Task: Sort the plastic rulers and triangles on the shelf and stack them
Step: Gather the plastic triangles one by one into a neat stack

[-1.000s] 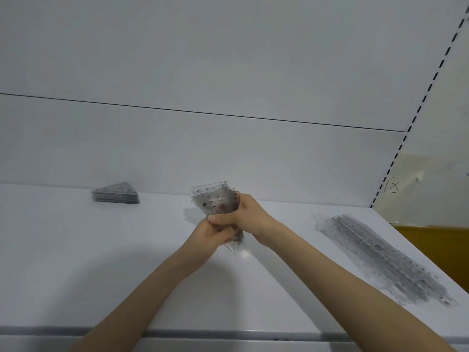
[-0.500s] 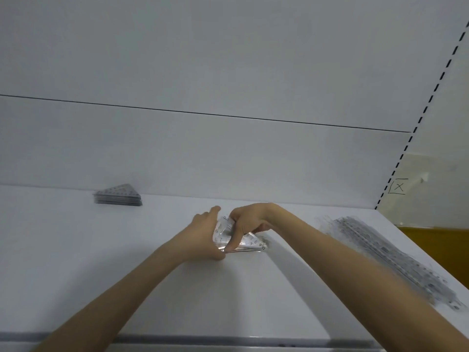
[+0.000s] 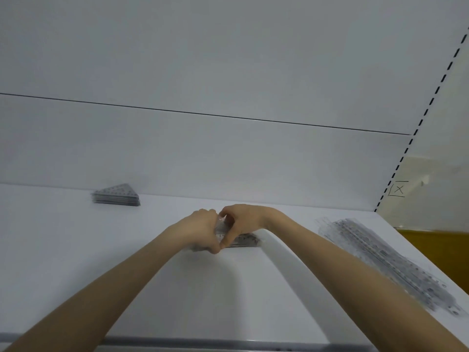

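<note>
Plastic triangles sit stacked at the middle of the white shelf, gripped by 2 hands: left hand and right hand curl fingers around them. Another triangle stack lies far left; rulers lie spread at right.

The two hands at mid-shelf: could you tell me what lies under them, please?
Clear triangles on the shelf, gripped by the left hand and right hand. Only the right corner shows; the rest is covered.
</note>
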`<state>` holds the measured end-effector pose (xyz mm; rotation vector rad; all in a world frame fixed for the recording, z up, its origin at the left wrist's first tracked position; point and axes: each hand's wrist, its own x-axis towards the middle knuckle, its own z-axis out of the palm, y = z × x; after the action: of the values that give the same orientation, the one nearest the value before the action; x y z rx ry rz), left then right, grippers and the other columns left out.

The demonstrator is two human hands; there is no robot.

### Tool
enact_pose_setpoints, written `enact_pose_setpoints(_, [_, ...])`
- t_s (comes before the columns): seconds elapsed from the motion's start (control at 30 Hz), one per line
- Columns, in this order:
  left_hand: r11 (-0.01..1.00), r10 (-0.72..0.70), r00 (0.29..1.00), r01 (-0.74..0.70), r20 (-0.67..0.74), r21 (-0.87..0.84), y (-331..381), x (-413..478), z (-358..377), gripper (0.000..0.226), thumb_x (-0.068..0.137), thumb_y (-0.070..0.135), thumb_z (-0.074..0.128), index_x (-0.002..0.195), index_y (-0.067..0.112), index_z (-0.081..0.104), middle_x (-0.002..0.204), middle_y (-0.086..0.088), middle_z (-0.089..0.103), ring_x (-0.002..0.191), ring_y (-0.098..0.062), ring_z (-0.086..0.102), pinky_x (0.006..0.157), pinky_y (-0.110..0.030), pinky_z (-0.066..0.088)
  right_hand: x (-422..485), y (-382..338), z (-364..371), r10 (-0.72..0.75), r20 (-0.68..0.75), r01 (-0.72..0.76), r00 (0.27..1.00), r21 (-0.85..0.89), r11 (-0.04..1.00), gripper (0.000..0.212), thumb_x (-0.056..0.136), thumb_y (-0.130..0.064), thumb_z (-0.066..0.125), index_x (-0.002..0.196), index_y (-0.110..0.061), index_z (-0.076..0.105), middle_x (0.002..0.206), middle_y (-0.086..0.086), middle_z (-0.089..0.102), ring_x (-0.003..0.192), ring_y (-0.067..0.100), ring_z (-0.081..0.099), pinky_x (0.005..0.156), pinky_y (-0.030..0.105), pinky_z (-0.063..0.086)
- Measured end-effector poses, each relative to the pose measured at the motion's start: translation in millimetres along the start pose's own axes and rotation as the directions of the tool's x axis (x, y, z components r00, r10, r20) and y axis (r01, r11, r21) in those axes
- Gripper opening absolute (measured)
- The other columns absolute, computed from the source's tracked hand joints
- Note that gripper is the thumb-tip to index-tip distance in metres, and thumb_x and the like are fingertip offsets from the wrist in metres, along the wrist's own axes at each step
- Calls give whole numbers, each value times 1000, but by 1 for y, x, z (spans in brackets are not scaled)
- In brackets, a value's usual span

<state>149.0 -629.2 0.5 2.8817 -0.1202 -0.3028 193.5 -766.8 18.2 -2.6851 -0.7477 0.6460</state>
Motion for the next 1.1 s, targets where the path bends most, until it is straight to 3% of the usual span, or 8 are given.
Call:
enact_pose_setpoints(0.07, [999, -30, 999, 30, -21, -22, -3, -3, -2, 45, 68, 25, 74, 96, 13, 41, 84, 1, 47, 70, -14, 50, 52, -24, 40, -4, 0, 1, -7, -19, 5, 1000, -120, 993, 74, 67, -46, 82, 126, -17, 49, 112, -8, 57, 103, 16, 54, 88, 29, 46])
enact_pose_setpoints(0.27, [999, -46, 996, 43, -75, -32, -5, -9, 0, 40, 69, 17, 74, 93, 12, 42, 82, 1, 44, 75, -19, 53, 49, -22, 39, -1, -2, 11, -54, -119, 24, 991, -242, 970, 35, 64, -31, 80, 91, -12, 68, 85, 5, 68, 81, 23, 65, 66, 31, 51])
enact_pose_setpoints(0.4, [1000, 3, 998, -5, -60, -26, -4, -7, -2, 44, 68, 15, 76, 101, 10, 47, 100, -5, 54, 84, -21, 57, 63, -30, 48, 4, -20, 10, -88, -124, 44, 988, -321, 946, 25, 65, -30, 80, 75, -14, 64, 65, 0, 56, 66, 21, 57, 55, 26, 43])
enact_pose_setpoints(0.47, [999, 12, 998, -14, -55, -50, -7, -6, -3, 50, 67, 14, 76, 107, 8, 48, 103, -7, 54, 88, -23, 58, 66, -32, 49, 4, -24, 6, -86, -102, 45, 991, -347, 937, 28, 66, -32, 81, 79, -12, 65, 64, -2, 53, 63, 18, 53, 51, 24, 39])
enact_pose_setpoints(0.73, [999, -46, 997, 44, -65, -29, -15, -14, -4, 46, 67, 22, 79, 93, 13, 42, 83, 3, 43, 71, -15, 49, 50, -24, 37, -6, -9, 2, -52, -67, 21, 996, -392, 920, 43, 62, -42, 82, 92, -15, 68, 83, 0, 63, 77, 19, 60, 58, 26, 44])
enact_pose_setpoints(0.8, [999, -32, 997, 31, -70, -15, -16, -14, -4, 47, 66, 22, 79, 95, 12, 44, 87, 0, 47, 75, -17, 53, 52, -24, 40, -6, -7, 2, -61, -84, 24, 995, -385, 923, 34, 64, -37, 81, 87, -16, 68, 79, 0, 61, 73, 19, 56, 53, 24, 40])
enact_pose_setpoints(0.93, [999, 4, 998, -2, -68, 33, -15, -10, -3, 62, 70, 21, 77, 122, 6, 47, 104, -4, 48, 97, -24, 57, 69, -30, 48, -4, -9, 0, -58, -90, 20, 994, -377, 926, 27, 65, -33, 81, 80, -16, 67, 71, -1, 58, 67, 18, 54, 51, 23, 37])
enact_pose_setpoints(1.1, [1000, 9, 998, -8, -64, 10, -18, -9, -4, 66, 69, 17, 77, 126, 6, 46, 112, -8, 52, 99, -25, 57, 76, -34, 51, -2, -6, -1, -66, -85, 29, 994, -383, 923, 31, 64, -37, 81, 83, -17, 69, 73, -2, 58, 73, 19, 58, 54, 24, 41])
